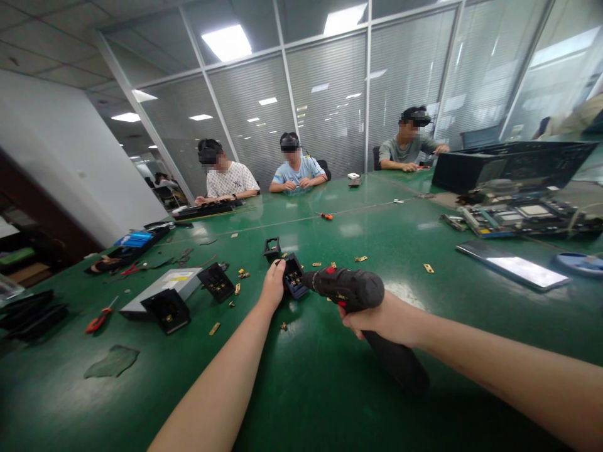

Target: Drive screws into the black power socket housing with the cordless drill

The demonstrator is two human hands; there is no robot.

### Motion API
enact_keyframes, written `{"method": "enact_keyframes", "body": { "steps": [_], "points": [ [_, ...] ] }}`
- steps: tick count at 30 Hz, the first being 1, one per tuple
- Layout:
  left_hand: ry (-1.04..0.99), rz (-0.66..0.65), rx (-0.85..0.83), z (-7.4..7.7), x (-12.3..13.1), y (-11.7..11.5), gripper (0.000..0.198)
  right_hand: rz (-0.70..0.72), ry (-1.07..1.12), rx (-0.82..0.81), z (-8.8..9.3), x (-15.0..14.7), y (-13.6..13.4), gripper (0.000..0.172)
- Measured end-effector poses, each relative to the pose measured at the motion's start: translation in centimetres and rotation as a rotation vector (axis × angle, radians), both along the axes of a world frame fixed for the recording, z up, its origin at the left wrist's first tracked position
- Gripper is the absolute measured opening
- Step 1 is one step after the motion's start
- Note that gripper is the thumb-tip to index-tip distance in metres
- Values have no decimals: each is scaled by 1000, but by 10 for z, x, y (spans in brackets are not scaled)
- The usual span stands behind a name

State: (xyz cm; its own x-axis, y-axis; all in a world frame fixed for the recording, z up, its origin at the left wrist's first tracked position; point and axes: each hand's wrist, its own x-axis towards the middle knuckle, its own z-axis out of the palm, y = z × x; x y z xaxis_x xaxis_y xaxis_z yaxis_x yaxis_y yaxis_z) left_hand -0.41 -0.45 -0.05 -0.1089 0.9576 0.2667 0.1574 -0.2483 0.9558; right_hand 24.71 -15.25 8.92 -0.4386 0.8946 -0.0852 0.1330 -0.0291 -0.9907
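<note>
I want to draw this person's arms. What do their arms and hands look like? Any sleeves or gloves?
The left arm and right arm are bare to the picture's edge, no sleeves showing. The left hand and right hand wear no gloves; no watch, bracelet or ring is visible.

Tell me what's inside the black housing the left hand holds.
Brass-coloured contacts show inside the black housing. The left hand covers its left side, the electric screwdriver its right edge; nothing there can be seen.
</note>
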Motion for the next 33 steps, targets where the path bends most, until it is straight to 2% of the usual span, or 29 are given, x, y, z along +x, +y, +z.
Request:
{"method": "enact_keyframes", "body": {
  "steps": [10, 28, 33],
  "points": [
    [-63, -62, -55, -3, 0, 3, 45, 4, -29, 29, -3, 3, 0, 12],
    [-94, -77, -89, 5, 5, -2, 44, 35, -49, 60, -1, 4, -1, 10],
    [-74, -64, -86, 2, 3, 0, 45, 29, -54, 52, -1, 4, -1, 11]
  ]
}}
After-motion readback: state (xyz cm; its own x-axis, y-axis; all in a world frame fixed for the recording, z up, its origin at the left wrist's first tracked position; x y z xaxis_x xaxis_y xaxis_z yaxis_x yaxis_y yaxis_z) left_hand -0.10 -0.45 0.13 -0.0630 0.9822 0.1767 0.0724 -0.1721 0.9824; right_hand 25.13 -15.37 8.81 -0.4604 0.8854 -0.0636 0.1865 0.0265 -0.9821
